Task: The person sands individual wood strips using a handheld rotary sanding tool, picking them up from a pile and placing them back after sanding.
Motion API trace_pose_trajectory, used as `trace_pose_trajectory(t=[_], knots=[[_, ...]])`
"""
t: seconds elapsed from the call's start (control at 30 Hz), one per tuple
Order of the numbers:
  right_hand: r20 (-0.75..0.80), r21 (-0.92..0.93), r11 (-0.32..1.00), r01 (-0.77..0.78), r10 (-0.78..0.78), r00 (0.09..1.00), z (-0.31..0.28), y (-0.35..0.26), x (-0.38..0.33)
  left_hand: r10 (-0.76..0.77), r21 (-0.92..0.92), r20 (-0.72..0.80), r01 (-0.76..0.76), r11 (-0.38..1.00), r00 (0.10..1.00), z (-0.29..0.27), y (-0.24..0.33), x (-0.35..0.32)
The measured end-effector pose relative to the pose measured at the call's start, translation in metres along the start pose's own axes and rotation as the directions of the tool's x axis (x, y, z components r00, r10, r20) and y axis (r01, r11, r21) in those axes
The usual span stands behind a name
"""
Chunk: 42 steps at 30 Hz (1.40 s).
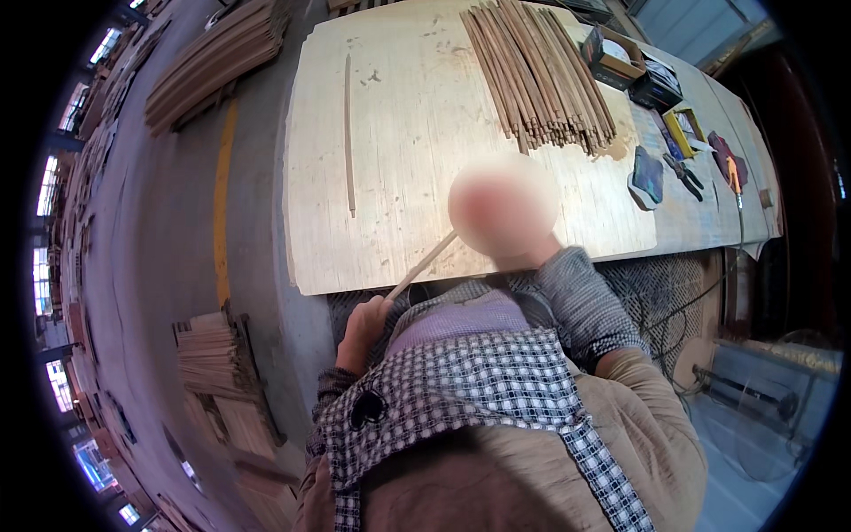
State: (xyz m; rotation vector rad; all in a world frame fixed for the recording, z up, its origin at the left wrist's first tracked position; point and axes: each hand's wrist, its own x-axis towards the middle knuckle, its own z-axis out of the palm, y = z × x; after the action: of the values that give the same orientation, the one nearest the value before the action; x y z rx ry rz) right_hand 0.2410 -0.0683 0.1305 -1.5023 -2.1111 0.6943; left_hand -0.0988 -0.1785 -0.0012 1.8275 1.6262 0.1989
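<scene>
Near the table's front edge, my left hand (362, 326) is closed around the lower end of a slim wooden stick (422, 265). The stick slants up to the right, and its far end runs into a blurred patch over my right hand (507, 213). The fingers there are hidden, so its grip does not show. Another thin wooden stick (349, 133) lies lengthwise on the left part of the pale plywood tabletop (408, 115). Beyond my right hand rests a large pile of brown wooden sticks (542, 75), side by side.
At the table's right are open boxes (612, 58), a small yellow box (684, 133), a dark pad (646, 177), pliers (684, 177) and an orange-handled corded tool (734, 174). Stacked wood (213, 66) and a pile of wooden strips (213, 363) stand left on the floor.
</scene>
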Motion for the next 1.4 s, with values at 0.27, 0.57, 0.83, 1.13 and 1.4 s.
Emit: trace_pose_trajectory(t=[0.27, 0.57, 0.83, 1.13, 1.4], knots=[[-0.031, 0.393, 0.910, -0.130, 0.154, 0.988, -0.035, -0.027, 0.008, 0.024, -0.181, 0.064, -0.012, 0.983, 0.998, -0.001, -0.003, -0.001], [0.020, -0.427, 0.882, 0.198, -0.209, 0.978, 0.060, 0.057, -0.009, 0.079, 0.297, -0.206, -0.014, 0.955, 0.975, 0.005, 0.006, -0.016], [-0.087, 0.094, 0.982, 0.163, -0.155, 0.984, 0.059, 0.000, -0.015, 0.113, 0.297, -0.215, -0.046, 0.954, 0.970, 0.005, 0.023, -0.009], [0.210, 0.197, 0.976, -0.090, 0.047, 0.977, 0.049, -0.014, -0.007, 0.054, 0.293, -0.178, 0.000, 0.956, 0.983, -0.003, 0.025, -0.002], [-0.070, 0.262, 0.962, -0.070, 0.092, 0.993, -0.045, -0.028, 0.010, 0.007, 0.210, -0.149, 0.025, 0.977, 0.989, -0.005, 0.015, -0.004]])
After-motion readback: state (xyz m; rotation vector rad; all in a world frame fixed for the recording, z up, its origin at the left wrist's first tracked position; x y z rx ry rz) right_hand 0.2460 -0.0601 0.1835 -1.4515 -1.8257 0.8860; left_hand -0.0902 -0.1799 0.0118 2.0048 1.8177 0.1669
